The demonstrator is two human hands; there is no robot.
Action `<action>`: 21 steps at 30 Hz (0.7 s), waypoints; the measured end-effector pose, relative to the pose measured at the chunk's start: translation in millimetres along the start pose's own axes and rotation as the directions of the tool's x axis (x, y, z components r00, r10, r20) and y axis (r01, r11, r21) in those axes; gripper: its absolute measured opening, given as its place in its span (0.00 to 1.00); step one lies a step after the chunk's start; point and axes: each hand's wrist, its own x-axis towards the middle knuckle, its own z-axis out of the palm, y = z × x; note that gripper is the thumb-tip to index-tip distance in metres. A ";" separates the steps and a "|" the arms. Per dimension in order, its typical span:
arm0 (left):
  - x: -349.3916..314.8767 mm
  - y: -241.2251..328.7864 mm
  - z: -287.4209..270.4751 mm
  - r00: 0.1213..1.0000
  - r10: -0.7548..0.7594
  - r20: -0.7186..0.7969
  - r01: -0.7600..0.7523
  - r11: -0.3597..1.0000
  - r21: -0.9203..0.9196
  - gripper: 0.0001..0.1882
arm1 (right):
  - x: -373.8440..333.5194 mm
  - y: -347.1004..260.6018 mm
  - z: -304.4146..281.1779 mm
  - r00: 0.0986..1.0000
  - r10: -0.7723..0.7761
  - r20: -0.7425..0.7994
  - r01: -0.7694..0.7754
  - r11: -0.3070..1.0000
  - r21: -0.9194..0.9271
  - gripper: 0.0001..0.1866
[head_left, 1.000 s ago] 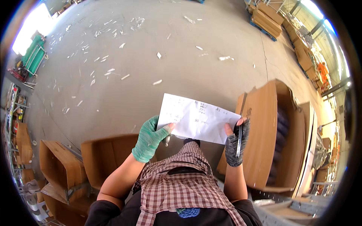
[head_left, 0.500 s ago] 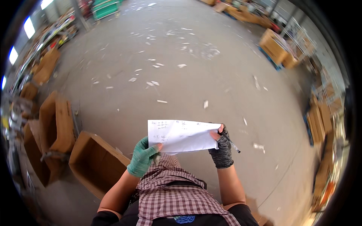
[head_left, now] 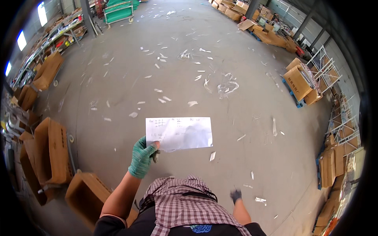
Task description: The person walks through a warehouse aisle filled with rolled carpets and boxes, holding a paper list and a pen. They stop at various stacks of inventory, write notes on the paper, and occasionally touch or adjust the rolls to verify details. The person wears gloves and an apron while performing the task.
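Observation:
A white sheet of paper (head_left: 179, 133) with faint writing is held out flat in front of me over the concrete floor. My left hand (head_left: 142, 156), in a green glove, grips the sheet by its lower left corner. My right hand (head_left: 236, 195), in a dark glove, hangs low beside my checked shirt, away from the paper; whether it holds anything cannot be made out.
Open cardboard boxes (head_left: 53, 151) stand at my left, another box (head_left: 84, 194) by my left elbow. More boxes on a blue pallet (head_left: 299, 82) sit at the right with white metal racks (head_left: 327, 70). Paper scraps litter the floor (head_left: 189, 78). A green cart (head_left: 118, 10) stands far back.
My right hand has let go of the sheet and dropped to my side. My left hand alone holds the paper now. The view has swung, showing more open floor ahead.

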 end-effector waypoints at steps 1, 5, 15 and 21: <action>20.5 12.4 8.5 0.998 0.029 -0.058 -0.025 0.997 0.073 0.09 | -4.5 -26.9 -15.8 0.993 -0.077 0.085 0.079 0.997 -0.021 0.18; 151.6 14.7 46.5 0.999 -0.008 -0.045 0.015 0.989 0.147 0.09 | -59.7 -17.3 -20.3 0.941 0.026 0.338 -0.037 0.999 0.026 0.26; 455.1 60.8 117.8 0.979 0.052 -0.199 -0.058 0.998 -0.024 0.11 | 350.6 218.6 -276.1 0.987 -0.051 -0.152 0.066 0.994 0.090 0.34; 631.3 95.2 157.5 0.970 0.088 -0.227 -0.092 0.996 -0.009 0.11 | 557.4 336.2 -871.7 0.652 0.286 -0.702 0.689 0.163 0.706 0.19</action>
